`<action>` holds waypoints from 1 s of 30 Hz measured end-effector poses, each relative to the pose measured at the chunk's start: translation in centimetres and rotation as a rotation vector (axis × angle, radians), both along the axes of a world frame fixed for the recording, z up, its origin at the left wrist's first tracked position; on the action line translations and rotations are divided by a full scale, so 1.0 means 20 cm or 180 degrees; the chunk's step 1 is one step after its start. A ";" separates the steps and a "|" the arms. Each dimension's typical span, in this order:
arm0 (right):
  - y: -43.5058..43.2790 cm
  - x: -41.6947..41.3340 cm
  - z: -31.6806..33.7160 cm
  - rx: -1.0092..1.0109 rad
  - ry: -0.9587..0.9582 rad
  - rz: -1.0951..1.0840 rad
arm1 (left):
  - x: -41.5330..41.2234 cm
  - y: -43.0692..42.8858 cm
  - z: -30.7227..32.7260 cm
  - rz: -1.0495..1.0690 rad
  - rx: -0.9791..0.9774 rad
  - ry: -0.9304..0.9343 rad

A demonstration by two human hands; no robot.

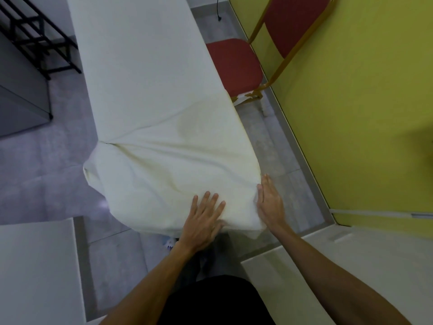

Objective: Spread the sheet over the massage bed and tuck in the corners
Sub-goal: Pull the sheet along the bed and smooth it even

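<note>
Presently, the left hand (203,221) lies flat, fingers spread, on the pale cream fabric sheet (152,90). The right hand (269,202), fingers straight, presses its right corner, apparently gripping nothing.

There is one white sheet (150,90), lying along the middle of the frame. Two hands are in view, the left hand (203,221) and the right hand (270,202), both in the lower middle. One red chair (234,64) is at the upper right. One black rack (35,36) is at the upper left. Two white flat surfaces are seen: the lower-left surface (35,266) and the lower-right surface (351,254). One black cable (219,10) is at the top.
</note>
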State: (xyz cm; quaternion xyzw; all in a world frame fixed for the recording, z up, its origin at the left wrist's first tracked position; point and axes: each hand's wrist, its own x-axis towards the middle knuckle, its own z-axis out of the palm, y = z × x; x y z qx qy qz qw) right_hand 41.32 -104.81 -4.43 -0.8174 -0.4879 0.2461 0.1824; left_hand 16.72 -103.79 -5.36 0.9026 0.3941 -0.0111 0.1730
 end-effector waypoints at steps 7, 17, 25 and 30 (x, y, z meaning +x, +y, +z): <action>0.36 0.04 0.08 0.0264 -0.0049 0.0082 | 0.00 0.42 0.09 0.0235 0.0283 -0.0065; 1.08 -0.02 0.02 -0.0204 0.0115 0.0016 | -0.02 1.19 0.00 0.0125 0.0125 0.0154; 1.16 -0.07 -0.16 -0.0166 -0.0168 -0.0200 | -0.08 1.30 -0.14 -0.0555 0.0396 0.0038; 1.16 -0.07 -0.14 -0.0073 -0.0197 -0.0162 | -0.06 1.31 -0.14 -0.0757 0.0493 -0.0125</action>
